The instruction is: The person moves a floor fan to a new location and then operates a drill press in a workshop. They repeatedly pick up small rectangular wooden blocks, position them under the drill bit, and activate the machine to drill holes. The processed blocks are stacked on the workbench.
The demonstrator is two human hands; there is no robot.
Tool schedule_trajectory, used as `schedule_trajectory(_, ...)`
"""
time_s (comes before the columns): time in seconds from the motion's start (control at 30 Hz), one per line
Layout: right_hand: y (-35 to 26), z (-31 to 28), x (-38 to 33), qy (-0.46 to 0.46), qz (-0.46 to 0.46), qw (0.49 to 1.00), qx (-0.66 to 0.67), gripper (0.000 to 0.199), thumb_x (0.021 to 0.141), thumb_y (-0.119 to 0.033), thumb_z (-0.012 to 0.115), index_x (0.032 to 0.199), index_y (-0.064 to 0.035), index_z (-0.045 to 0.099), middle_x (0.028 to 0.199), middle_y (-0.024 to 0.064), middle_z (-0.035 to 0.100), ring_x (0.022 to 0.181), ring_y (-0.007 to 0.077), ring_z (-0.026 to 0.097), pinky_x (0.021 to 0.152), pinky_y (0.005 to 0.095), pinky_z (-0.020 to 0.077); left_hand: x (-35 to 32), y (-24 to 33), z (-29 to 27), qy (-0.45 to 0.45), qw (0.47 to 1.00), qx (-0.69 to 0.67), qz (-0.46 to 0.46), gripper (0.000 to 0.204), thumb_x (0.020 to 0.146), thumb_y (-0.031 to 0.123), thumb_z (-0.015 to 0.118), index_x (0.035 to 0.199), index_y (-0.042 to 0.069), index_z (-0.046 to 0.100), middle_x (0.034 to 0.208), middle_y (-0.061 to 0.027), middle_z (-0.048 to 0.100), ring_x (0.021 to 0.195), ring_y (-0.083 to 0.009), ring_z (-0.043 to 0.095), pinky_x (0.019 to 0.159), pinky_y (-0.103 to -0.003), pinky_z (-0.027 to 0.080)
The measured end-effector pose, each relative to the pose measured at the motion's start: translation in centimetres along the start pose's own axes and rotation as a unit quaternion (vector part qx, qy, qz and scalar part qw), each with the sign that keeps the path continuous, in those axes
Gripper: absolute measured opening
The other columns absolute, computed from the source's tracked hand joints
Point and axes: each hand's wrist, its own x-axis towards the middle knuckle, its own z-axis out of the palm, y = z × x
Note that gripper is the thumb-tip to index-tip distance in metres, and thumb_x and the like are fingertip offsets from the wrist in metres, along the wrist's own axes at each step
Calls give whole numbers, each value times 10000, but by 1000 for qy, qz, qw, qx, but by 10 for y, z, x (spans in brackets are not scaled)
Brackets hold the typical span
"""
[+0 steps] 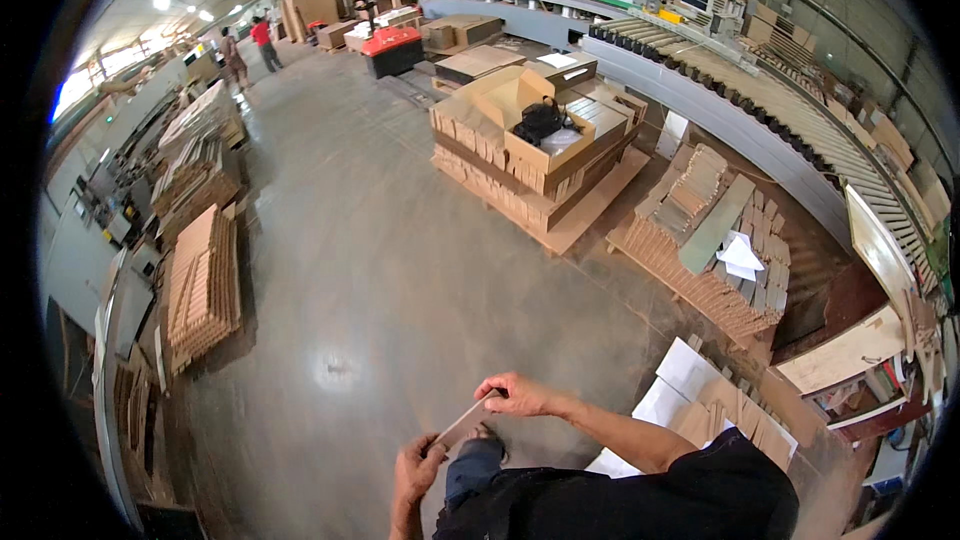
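A short, thin light-brown board strip (466, 425) is held slantwise between my two hands, in front of my body and above the concrete floor. My left hand (418, 462) grips its lower, nearer end, thumb on top. At the upper, farther end, my right hand (508, 395) pinches the strip with bent fingers. Both hands are closed on it. Below and to the right of my right forearm, white sheets (683, 372) and brown board pieces (716, 402) lie together in a low pile.
On the right stand pallets of stacked boards (700, 280), one stack bearing an open carton (545, 155) with a black item inside. Behind them runs a long roller conveyor (760, 90). More stacked strips (205, 280) line the left side. Two people (262, 40) are far off.
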Motion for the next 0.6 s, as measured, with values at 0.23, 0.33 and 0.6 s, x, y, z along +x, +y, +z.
schedule_trajectory(0.23, -59, -154, 153, 216, 52, 975, 27, 296, 874, -172, 721, 1122, -27, 649, 879, 21, 665, 787, 86, 602, 708, 249, 490, 286, 177, -80, -136, 967, 174, 128, 310, 906, 210, 602, 1131, 8, 672, 873, -144, 709, 810, -226, 694, 725, -340, 526)
schedule_trajectory(0.33, -41, -227, 232, 242, 33, 963, 114, 300, 893, -145, 697, 1150, -4, 632, 918, 27, 664, 798, 92, 612, 730, 255, 508, 410, 217, -87, -157, 935, 251, 195, 283, 906, 176, 585, 1137, 41, 679, 876, -142, 703, 821, -257, 695, 731, -369, 525)
schedule_trajectory(0.6, -29, -422, 523, 250, 2, 924, 291, 321, 916, -77, 637, 1210, 38, 576, 992, 107, 656, 856, 174, 660, 772, 317, 558, 700, 268, -164, -144, 989, -2, 40, 353, 935, 164, 595, 1213, -53, 617, 1013, -117, 702, 873, -176, 679, 790, -317, 552)
